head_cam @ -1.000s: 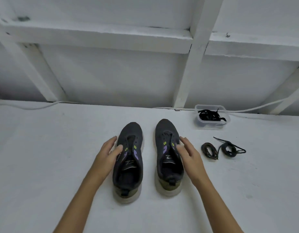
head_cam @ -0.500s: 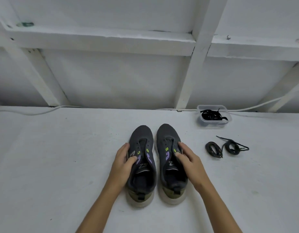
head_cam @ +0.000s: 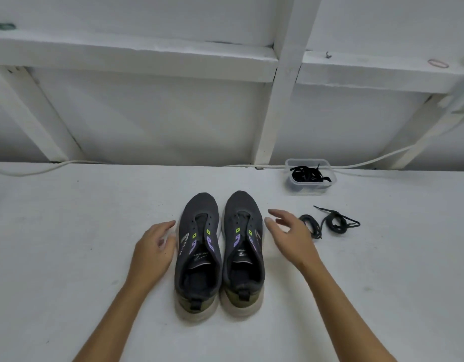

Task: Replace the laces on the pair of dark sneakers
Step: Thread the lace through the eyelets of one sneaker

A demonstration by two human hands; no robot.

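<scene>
1. The left hand [head_cam: 154,250] lies relaxed and empty just beside the left sneaker [head_cam: 198,253], probably to steady it.
2. Both sneakers, the right sneaker [head_cam: 243,250] included, stand side by side, unlaced, mid-table [head_cam: 69,257].
3. The right hand [head_cam: 291,235] hovers open, holding nothing, between shoe and coiled laces [head_cam: 330,223].
4. A tub [head_cam: 310,176] of laces sits behind; nothing blocks the reach.

one head-worn wide-angle view looks forward and down from above the near edge of the counter [head_cam: 69,231], close over it. it faces the far white wall [head_cam: 152,121] and its shelf [head_cam: 121,56], whose straight lines bend toward the frame edges.
</scene>
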